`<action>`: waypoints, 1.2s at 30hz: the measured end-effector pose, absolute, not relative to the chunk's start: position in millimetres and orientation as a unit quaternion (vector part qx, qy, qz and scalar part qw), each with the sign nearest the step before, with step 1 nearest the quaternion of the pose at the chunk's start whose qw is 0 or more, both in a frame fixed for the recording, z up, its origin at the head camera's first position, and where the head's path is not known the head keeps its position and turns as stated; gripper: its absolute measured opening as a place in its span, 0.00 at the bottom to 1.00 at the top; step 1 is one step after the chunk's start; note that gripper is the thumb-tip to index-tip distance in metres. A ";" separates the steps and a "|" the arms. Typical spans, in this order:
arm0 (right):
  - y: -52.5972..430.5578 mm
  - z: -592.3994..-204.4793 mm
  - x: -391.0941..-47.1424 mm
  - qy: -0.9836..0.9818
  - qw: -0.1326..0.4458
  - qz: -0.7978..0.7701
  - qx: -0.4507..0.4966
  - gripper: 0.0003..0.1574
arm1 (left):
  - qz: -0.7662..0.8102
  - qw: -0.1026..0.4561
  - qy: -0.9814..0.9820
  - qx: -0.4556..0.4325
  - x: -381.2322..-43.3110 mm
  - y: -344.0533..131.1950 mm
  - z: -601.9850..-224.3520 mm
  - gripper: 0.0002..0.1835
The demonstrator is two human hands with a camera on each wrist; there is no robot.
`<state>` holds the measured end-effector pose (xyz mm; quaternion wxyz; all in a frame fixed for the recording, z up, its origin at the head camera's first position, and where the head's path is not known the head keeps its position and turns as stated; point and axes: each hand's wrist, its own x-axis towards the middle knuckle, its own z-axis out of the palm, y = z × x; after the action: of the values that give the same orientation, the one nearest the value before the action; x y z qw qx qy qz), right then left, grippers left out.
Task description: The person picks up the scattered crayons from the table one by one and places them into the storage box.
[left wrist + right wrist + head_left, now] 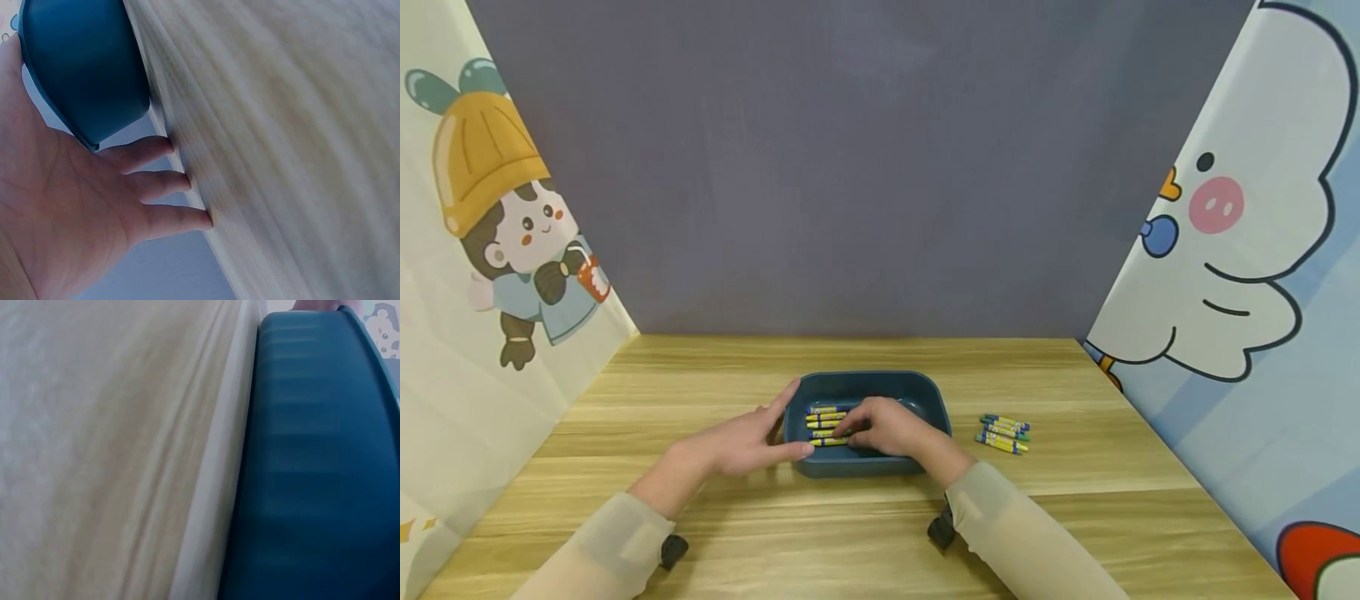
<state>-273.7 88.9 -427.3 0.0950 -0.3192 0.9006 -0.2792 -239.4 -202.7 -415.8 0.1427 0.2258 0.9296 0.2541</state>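
Observation:
A dark blue-green plastic box (865, 468) stands on the table, with several yellow-wrapped crayons (826, 416) lying side by side in its left part. My left hand (741, 442) is at the box's left end, thumb by the near corner and index finger by the far one. The left wrist view shows this hand (75, 194) with its other fingers straight, their tips down at the table. My right hand (887, 425) reaches over the near wall into the box. Its thumb and index finger pinch the right end of a crayon, partly hidden by the fingers.
Several more crayons (1002, 434) with green, blue and yellow tips lie in a loose group on the wood-grain table (700, 375), right of the box. A grey panel (865, 208) rises behind the table, and cartoon-printed sheets (1240, 317) flank both sides.

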 end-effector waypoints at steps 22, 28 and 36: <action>106.8 -404.9 -273.0 0.891 0.063 -0.327 -0.310 0.14 | 0.255 0.144 0.929 0.226 -239.1 -200.6 -414.5 0.62; 140.5 -391.6 -276.8 0.884 0.048 -0.362 -0.291 0.15 | 0.254 0.131 0.931 0.228 -238.6 -200.3 -415.8 0.63; 213.3 -384.5 -279.9 0.891 0.024 -0.390 -0.232 0.18 | 0.247 0.135 0.934 0.220 -238.1 -200.8 -417.2 0.63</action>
<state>-279.9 213.3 -384.5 0.0237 -0.2323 0.8909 -0.3895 -238.1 -200.8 -417.2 0.1351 0.2195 0.9340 0.2474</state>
